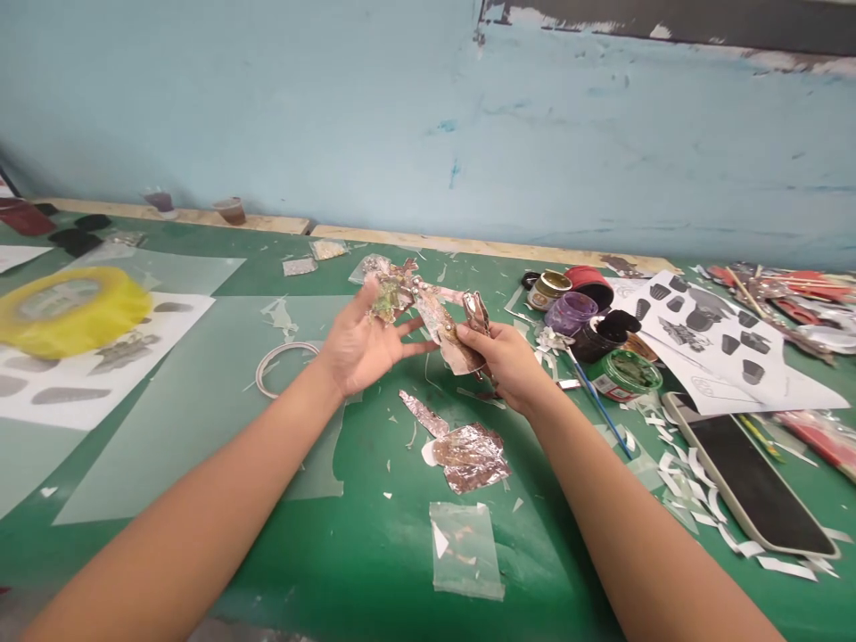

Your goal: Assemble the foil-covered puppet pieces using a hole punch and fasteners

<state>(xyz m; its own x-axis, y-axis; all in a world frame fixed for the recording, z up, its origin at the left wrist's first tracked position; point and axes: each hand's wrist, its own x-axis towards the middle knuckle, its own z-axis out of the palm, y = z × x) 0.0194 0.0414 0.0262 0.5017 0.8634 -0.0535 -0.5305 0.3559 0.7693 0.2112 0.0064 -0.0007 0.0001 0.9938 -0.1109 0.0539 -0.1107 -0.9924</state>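
My right hand [508, 361] grips a handmade ornament [434, 321] by its lower end, thumb on top. The ornament has several long, shiny, brownish-pink foil-like pieces, a mottled green part at the upper left and small bead-like dots. Palm up, my left hand [361, 352] has its fingers spread behind and beside the green part; whether it bears any weight I cannot tell. On the table below lie a crumpled foil-like piece [472, 456], a narrow foil strip [423, 413] and a small clear plastic bag [466, 550].
Open paint pots [625, 374], a blue brush [600, 401], a phone [753, 473], paper scraps [695, 490] and a printed pattern sheet [715, 339] crowd the right. At left are a yellow tape roll [113, 308], translucent sheets [201, 401] and a pale ring [267, 364].
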